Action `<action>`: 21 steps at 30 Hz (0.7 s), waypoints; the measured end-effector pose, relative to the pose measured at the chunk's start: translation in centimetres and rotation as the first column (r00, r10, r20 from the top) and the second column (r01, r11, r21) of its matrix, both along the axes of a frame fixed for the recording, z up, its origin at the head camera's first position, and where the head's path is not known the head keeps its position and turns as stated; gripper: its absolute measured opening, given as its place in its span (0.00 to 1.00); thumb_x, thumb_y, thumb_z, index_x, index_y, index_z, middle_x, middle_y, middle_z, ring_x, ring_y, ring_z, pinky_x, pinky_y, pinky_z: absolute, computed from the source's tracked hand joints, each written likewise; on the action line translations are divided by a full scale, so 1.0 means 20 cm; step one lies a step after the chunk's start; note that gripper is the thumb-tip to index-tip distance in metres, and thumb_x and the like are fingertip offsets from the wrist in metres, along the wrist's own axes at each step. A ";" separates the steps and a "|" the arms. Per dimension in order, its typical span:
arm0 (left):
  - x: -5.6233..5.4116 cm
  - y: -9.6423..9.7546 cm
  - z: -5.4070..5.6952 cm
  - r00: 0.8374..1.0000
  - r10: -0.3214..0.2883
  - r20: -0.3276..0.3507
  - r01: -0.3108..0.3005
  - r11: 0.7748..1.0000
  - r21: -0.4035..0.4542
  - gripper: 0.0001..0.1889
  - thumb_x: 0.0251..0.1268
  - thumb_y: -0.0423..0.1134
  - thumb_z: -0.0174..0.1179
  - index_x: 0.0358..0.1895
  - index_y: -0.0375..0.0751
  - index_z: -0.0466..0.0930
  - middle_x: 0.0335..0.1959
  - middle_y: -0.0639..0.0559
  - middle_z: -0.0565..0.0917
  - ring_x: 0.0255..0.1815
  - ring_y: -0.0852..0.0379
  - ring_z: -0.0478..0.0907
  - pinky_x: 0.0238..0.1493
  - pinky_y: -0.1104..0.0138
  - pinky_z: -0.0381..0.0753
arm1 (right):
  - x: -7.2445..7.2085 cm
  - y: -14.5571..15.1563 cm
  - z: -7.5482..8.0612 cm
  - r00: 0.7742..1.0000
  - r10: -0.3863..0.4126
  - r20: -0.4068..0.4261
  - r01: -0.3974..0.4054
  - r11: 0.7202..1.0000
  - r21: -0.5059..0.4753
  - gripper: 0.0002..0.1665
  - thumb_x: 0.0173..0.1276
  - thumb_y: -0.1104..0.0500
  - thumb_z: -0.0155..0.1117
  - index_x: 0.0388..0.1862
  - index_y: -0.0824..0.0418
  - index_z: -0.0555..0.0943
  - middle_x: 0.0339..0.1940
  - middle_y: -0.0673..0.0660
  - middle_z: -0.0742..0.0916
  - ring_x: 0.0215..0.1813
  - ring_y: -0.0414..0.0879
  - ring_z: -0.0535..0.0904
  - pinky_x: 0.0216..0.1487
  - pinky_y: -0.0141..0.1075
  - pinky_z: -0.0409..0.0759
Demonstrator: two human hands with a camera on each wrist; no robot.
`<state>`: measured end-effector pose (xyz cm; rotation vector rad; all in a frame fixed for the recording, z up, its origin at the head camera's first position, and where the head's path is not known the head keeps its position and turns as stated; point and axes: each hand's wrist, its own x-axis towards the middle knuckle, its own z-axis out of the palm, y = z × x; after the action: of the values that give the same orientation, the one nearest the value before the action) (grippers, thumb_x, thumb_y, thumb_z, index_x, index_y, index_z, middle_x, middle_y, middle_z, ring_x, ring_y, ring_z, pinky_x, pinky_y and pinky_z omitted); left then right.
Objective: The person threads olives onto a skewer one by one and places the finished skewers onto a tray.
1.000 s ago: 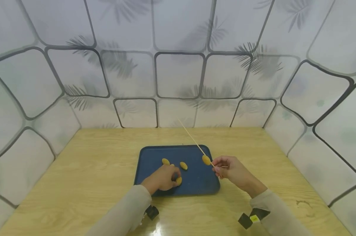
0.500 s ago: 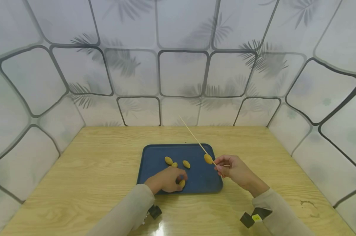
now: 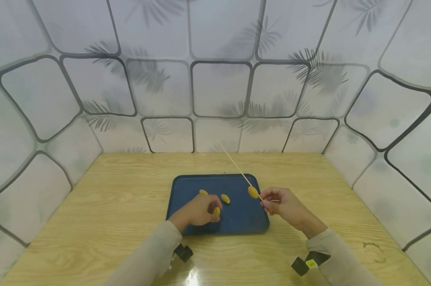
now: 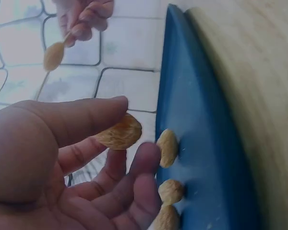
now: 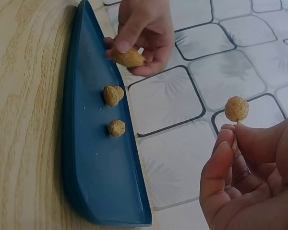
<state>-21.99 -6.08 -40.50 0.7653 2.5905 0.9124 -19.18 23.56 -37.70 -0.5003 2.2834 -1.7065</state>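
My right hand (image 3: 285,206) pinches the lower end of a thin bamboo skewer (image 3: 234,163), which slants up and away to the left. One wrinkled, yellow-brown oval fruit (image 3: 252,192), like a dried one, is threaded on it just above the fingertips. Between the thumb and fingers of my left hand (image 3: 198,210) is another such fruit (image 4: 122,133), held over the blue tray (image 3: 244,224). Three more lie on the tray: a single fruit (image 4: 168,147), and two close together, a round-looking fruit (image 4: 171,191) and a fruit (image 4: 167,218) beside it. In the head view my left hand partly hides these.
The tray lies on a light wood-grain table (image 3: 129,190). Walls with a patterned covering (image 3: 219,89) of dark rounded outlines and grey leaves rise behind the table and at both sides. A dark stain (image 3: 374,248) marks the table at the right.
My left hand has taken hold of a fruit near the tray's front and raised it, moving slightly back and left. The right hand keeps the skewer almost still.
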 end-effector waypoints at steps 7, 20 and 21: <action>0.00 -0.06 0.05 0.993 0.115 0.011 -0.115 0.983 0.143 0.13 0.64 0.34 0.70 0.50 0.41 0.80 0.39 0.53 0.78 0.40 0.55 0.79 0.42 0.58 0.81 | 0.01 0.00 -0.01 1.000 0.019 -0.005 -0.019 1.000 -0.001 0.07 0.75 0.73 0.54 0.47 0.79 0.74 0.35 0.53 0.82 0.35 0.41 0.78 0.35 0.31 0.80; -0.02 -0.13 0.12 0.961 0.274 0.040 -0.267 0.879 0.394 0.12 0.70 0.32 0.64 0.53 0.41 0.80 0.57 0.42 0.79 0.46 0.49 0.84 0.37 0.60 0.85 | 0.00 0.01 -0.02 0.999 0.039 -0.006 -0.039 0.999 0.026 0.07 0.76 0.73 0.54 0.48 0.79 0.73 0.35 0.54 0.82 0.34 0.41 0.77 0.37 0.34 0.81; -0.02 -0.13 0.12 0.960 0.277 0.047 -0.271 0.870 0.412 0.12 0.69 0.32 0.64 0.54 0.40 0.80 0.57 0.41 0.79 0.45 0.50 0.85 0.35 0.60 0.85 | 0.00 0.01 -0.02 0.999 0.043 -0.006 -0.043 0.999 0.021 0.08 0.76 0.73 0.54 0.48 0.80 0.72 0.35 0.54 0.82 0.34 0.41 0.77 0.36 0.34 0.81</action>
<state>-22.41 -8.77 -38.04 0.4989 2.5875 1.5868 -19.20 23.74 -38.07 -0.5476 2.2760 -1.6617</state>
